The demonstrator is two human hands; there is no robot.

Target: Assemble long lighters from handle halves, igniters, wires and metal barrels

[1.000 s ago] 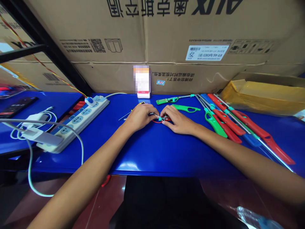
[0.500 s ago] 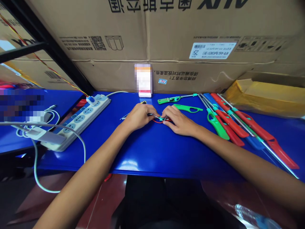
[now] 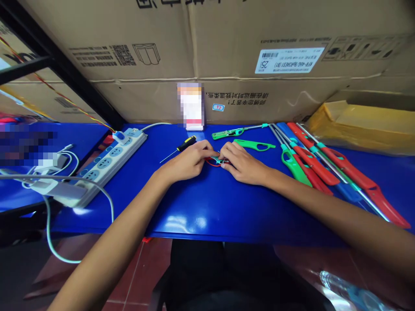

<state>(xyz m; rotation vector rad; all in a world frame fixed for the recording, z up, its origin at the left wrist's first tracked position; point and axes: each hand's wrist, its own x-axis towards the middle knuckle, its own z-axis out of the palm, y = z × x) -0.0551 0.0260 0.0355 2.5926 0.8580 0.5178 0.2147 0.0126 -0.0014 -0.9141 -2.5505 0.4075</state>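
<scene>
My left hand [image 3: 191,160] and my right hand [image 3: 244,163] meet over the blue table. Between their fingers is an opened red lighter casing [image 3: 212,163] with a small green part [image 3: 219,161] and thin wire inside, mostly covered by the fingers. Both hands are closed, the fingertips pinching at this piece from either side. Just behind my left hand lies a black and yellow screwdriver [image 3: 187,143], its shaft pointing left. Behind my right hand are a loose green casing half [image 3: 254,145] and an opened green long-necked lighter [image 3: 228,133].
Several long-necked lighters [image 3: 345,169], red, green and blue, lie at the right before a yellow-taped box [image 3: 363,127]. A white power strip [image 3: 110,162] with cables sits at the left. A phone [image 3: 191,108] leans on the large carton [image 3: 227,60] behind.
A dark, thin item by my left fingertips no longer shows. My left hand has shifted slightly, and more of the screwdriver is visible. The camera view has moved a little.
</scene>
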